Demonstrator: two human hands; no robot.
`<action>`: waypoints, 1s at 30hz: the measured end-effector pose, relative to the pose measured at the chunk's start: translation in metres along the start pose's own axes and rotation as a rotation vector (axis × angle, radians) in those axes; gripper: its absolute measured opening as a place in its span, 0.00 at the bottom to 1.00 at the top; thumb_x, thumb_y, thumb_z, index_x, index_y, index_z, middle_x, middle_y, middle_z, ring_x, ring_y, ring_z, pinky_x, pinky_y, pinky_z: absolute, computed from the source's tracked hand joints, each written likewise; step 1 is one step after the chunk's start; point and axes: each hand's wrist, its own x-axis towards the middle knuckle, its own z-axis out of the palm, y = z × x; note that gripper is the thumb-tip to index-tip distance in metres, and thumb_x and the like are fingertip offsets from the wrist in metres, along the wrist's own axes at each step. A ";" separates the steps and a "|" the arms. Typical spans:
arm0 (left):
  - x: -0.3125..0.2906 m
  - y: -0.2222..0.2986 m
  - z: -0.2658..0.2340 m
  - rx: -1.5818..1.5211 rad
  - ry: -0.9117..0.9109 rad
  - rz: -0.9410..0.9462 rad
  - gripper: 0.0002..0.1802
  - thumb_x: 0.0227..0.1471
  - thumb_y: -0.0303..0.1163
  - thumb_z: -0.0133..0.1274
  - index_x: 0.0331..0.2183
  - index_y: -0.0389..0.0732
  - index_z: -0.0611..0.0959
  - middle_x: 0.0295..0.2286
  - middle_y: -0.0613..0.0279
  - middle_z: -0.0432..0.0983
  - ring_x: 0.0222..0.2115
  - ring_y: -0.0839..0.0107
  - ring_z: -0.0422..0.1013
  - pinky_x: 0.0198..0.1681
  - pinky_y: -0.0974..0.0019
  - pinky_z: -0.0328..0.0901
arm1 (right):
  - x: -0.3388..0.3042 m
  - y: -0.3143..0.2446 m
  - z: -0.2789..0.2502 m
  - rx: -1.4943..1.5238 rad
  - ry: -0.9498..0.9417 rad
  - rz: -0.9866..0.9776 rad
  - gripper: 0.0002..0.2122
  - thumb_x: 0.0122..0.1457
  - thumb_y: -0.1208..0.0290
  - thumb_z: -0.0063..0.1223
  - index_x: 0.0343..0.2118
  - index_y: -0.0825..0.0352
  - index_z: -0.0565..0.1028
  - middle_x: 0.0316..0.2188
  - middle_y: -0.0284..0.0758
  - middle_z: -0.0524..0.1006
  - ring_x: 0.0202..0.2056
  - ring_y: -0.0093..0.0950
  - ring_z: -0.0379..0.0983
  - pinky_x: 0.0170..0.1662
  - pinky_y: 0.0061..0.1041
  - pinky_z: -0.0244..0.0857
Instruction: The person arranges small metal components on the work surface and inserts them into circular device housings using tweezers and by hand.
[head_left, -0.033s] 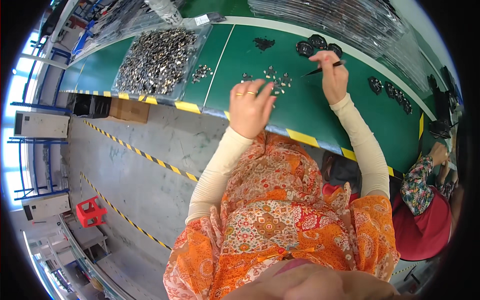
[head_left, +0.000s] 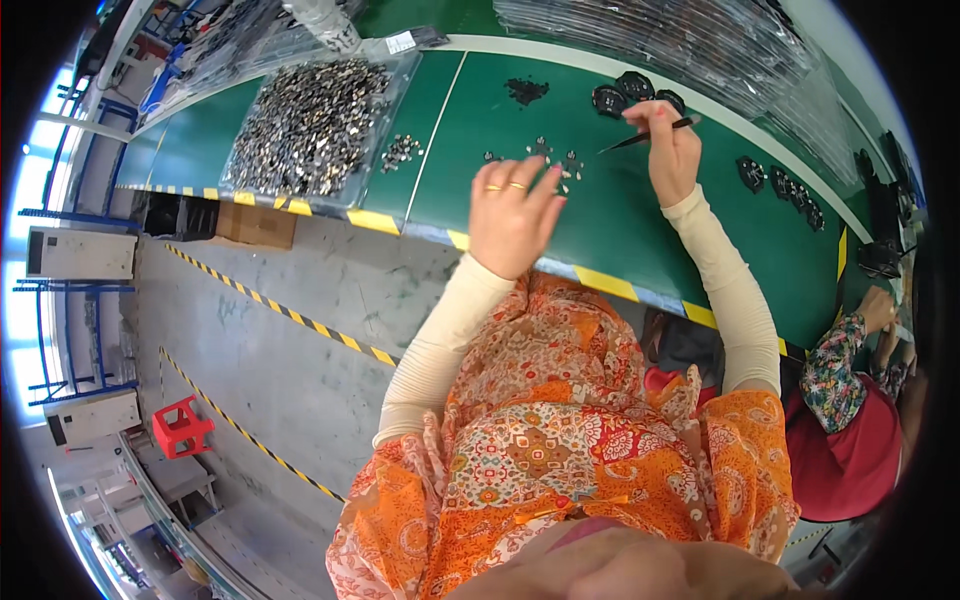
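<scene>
My right hand [head_left: 668, 150] pinches a pair of dark tweezers [head_left: 625, 144], their thin tip pointing left above the green tabletop. My left hand [head_left: 513, 222], with two rings, hovers low by the bench's front edge. Its thumb stands apart from bent fingers, whose tips partly hide what lies under them. Just beyond those fingers are small dark parts [head_left: 541, 147] and a few pale, shiny pieces [head_left: 566, 176]. Past my right fingers sits a group of black, rounded housings [head_left: 608, 99]. A little pile of tiny black parts [head_left: 526, 91] lies farther back.
At left, a clear tray [head_left: 365, 190] holds a heap of small metallic parts, with a few loose pieces [head_left: 401, 151] beside it. More black housings [head_left: 790, 188] rest at right. Stacked clear trays [head_left: 660, 45] line the back. Another person's sleeve [head_left: 835, 375] shows at far right.
My left hand has shifted slightly to the right. The tweezers in my right hand have moved a little, their back end now slightly farther right and up.
</scene>
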 end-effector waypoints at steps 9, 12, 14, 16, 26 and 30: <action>-0.007 -0.003 0.011 -0.047 -0.248 -0.101 0.27 0.46 0.40 0.62 0.46 0.34 0.79 0.49 0.56 0.72 0.53 0.55 0.64 0.60 0.36 0.50 | 0.009 0.038 0.040 0.211 -0.269 0.121 0.09 0.61 0.84 0.50 0.43 0.77 0.77 0.48 0.45 0.74 0.45 0.34 0.77 0.52 0.28 0.71; -0.007 -0.003 0.008 -0.110 -0.258 -0.102 0.24 0.46 0.39 0.62 0.44 0.35 0.80 0.47 0.56 0.71 0.54 0.57 0.63 0.61 0.35 0.49 | 0.013 0.034 0.045 0.216 -0.351 0.147 0.10 0.60 0.85 0.50 0.44 0.77 0.76 0.49 0.45 0.74 0.47 0.35 0.76 0.53 0.28 0.71; -0.006 -0.004 0.007 -0.127 -0.270 -0.115 0.24 0.46 0.39 0.62 0.43 0.35 0.80 0.47 0.56 0.71 0.53 0.57 0.63 0.61 0.35 0.49 | 0.014 0.034 0.046 0.209 -0.382 0.186 0.11 0.60 0.85 0.50 0.45 0.76 0.76 0.49 0.45 0.74 0.48 0.35 0.75 0.54 0.28 0.71; -0.005 -0.004 0.007 -0.138 -0.276 -0.124 0.23 0.46 0.39 0.62 0.43 0.36 0.80 0.46 0.57 0.70 0.53 0.57 0.63 0.61 0.35 0.49 | 0.018 0.034 0.045 0.201 -0.422 0.129 0.11 0.60 0.86 0.50 0.45 0.76 0.76 0.49 0.45 0.74 0.49 0.35 0.75 0.54 0.28 0.71; -0.005 -0.004 0.009 -0.165 -0.292 -0.136 0.24 0.47 0.37 0.62 0.46 0.39 0.80 0.46 0.59 0.70 0.51 0.59 0.64 0.60 0.42 0.52 | 0.020 0.027 0.039 0.022 -0.512 -0.010 0.11 0.58 0.87 0.49 0.43 0.76 0.77 0.47 0.46 0.76 0.47 0.36 0.77 0.50 0.29 0.73; -0.006 -0.004 0.009 -0.126 -0.309 -0.142 0.24 0.47 0.37 0.61 0.46 0.39 0.80 0.47 0.61 0.71 0.50 0.61 0.64 0.60 0.44 0.53 | 0.000 0.012 0.005 -0.009 -0.591 -0.183 0.12 0.55 0.88 0.51 0.42 0.76 0.78 0.46 0.48 0.77 0.45 0.39 0.78 0.48 0.32 0.74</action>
